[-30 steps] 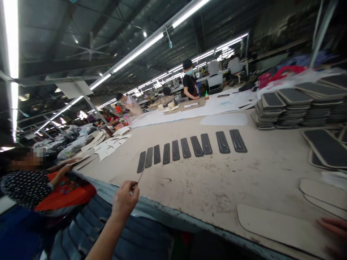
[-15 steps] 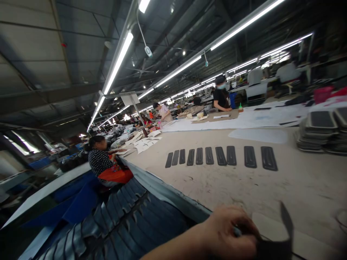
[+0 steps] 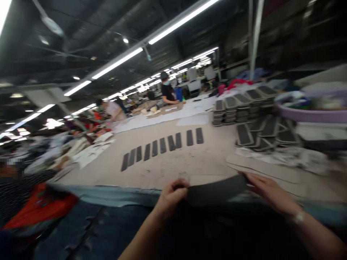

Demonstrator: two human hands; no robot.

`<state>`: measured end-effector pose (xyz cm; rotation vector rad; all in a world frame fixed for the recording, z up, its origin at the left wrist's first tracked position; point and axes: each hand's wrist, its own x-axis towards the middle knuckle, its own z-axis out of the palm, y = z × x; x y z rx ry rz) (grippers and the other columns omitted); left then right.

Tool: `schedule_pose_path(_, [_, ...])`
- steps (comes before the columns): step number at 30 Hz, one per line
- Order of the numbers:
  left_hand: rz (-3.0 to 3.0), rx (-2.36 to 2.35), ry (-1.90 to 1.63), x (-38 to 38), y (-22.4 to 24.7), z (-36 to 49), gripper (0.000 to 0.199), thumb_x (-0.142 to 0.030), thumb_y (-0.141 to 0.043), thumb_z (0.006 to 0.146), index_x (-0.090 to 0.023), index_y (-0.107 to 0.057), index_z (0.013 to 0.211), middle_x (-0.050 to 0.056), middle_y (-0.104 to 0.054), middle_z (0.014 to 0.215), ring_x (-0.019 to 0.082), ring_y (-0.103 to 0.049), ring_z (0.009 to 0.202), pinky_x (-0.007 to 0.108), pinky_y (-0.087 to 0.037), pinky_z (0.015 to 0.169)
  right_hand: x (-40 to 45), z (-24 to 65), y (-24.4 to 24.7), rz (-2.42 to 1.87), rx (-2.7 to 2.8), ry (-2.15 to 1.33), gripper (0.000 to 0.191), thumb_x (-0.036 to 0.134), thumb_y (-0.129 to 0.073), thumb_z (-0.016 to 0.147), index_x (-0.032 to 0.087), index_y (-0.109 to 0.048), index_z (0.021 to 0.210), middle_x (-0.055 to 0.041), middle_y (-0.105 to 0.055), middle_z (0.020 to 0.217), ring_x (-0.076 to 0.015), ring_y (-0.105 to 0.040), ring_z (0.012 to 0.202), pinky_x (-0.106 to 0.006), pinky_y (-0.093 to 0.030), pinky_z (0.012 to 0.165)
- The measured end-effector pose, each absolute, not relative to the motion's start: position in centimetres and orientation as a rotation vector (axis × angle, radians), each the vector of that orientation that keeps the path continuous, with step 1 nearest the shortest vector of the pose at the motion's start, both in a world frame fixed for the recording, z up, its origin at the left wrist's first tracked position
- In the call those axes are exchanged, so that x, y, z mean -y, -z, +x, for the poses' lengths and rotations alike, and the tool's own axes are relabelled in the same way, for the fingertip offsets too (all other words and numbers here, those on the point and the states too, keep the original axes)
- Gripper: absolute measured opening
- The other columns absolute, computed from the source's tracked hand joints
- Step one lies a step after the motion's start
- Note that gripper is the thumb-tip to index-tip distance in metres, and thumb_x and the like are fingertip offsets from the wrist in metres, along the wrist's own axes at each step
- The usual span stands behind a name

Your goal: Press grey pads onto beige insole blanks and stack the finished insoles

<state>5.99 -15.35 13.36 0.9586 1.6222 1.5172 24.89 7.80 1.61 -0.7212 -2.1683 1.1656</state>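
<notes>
A dark grey, flat rectangular panel point(image 3: 217, 191) is held in front of me at the near edge of the table, slightly curved along its length. My left hand point(image 3: 173, 195) pinches its left end, fingers closed. On the panel's right end, my right hand point(image 3: 268, 189) has its fingertips at the upper corner, the thumb side mostly hidden. Beyond my hands, a row of several dark narrow panels point(image 3: 162, 145) lies on the beige tabletop point(image 3: 206, 162). Beside my right hand are flat beige sheets point(image 3: 265, 171).
Stacks of dark panels with pale edges point(image 3: 244, 133) stand at the right, near a crumpled white cloth point(image 3: 311, 159) and a purple basin point(image 3: 314, 113). A co-worker in black point(image 3: 168, 92) stands across the table. An orange cloth point(image 3: 40, 206) shows at the lower left.
The view has swung right, bringing the panel stacks and basin into sight. My right hand now shows at the panel's other end, and the panel lies more broadly across between both hands.
</notes>
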Motion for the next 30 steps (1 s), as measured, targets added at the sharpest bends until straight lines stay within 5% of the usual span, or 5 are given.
schedule_pose_path(3, [0.877,-1.572,-1.542,14.5,-12.2,4.7,0.012,-0.025,-0.06,0.064,-0.014,-0.062,0.069,0.001,-0.052,0.063,0.012,-0.046,0.059,0.023,-0.038,0.056,-7.8,27.0,-2.0,-0.828,1.697,-1.793,0.046,0.052,-0.056,0.075,0.018,-0.066,0.103,-0.011,-0.064,0.099,-0.0199,-0.059,0.085,-0.031,-0.051,0.073])
schedule_pose_path(9, [0.706,-1.552,-1.509,13.4,-10.3,2.7,0.02,-0.03,-0.066,0.058,-0.017,-0.064,0.073,0.002,-0.059,0.07,0.015,-0.051,0.064,0.025,-0.041,0.059,-9.0,25.7,-1.4,-0.882,1.39,-1.953,0.041,0.04,-0.074,0.057,0.012,-0.067,0.087,0.0001,-0.058,0.062,-0.0086,-0.051,0.056,-0.025,-0.047,0.059])
schedule_pose_path(15, [0.622,-1.594,-1.563,10.7,-7.9,0.5,0.023,-0.031,-0.07,0.058,-0.016,-0.061,0.074,-0.002,-0.055,0.062,0.009,-0.048,0.058,0.019,-0.04,0.058,-9.9,26.2,-1.2,-0.988,1.596,-1.67,0.04,0.036,-0.065,0.067,0.013,-0.062,0.099,0.0028,-0.056,0.06,-0.0083,-0.048,0.052,-0.022,-0.04,0.052])
schedule_pose_path(22, [0.525,-1.809,-1.232,7.1,-1.6,-2.5,0.038,-0.043,-0.072,0.054,-0.015,-0.055,0.074,-0.011,-0.035,0.042,0.003,-0.026,0.036,0.016,-0.018,0.038,-10.5,26.1,0.3,-1.323,2.142,-1.057,0.022,0.028,-0.064,0.065,0.017,-0.064,0.084,0.0024,-0.06,0.062,-0.0114,-0.054,0.059,-0.023,-0.038,0.058])
schedule_pose_path(30, [0.795,-2.07,-0.949,5.2,1.2,-3.7,0.037,-0.05,-0.065,0.055,-0.015,-0.059,0.065,-0.001,-0.057,0.055,0.011,-0.049,0.051,0.022,-0.035,0.051,-10.9,25.5,0.8,-1.511,2.271,-0.898,0.016,0.026,-0.065,0.062,0.019,-0.063,0.076,0.0025,-0.062,0.067,-0.0114,-0.054,0.062,-0.021,-0.036,0.057])
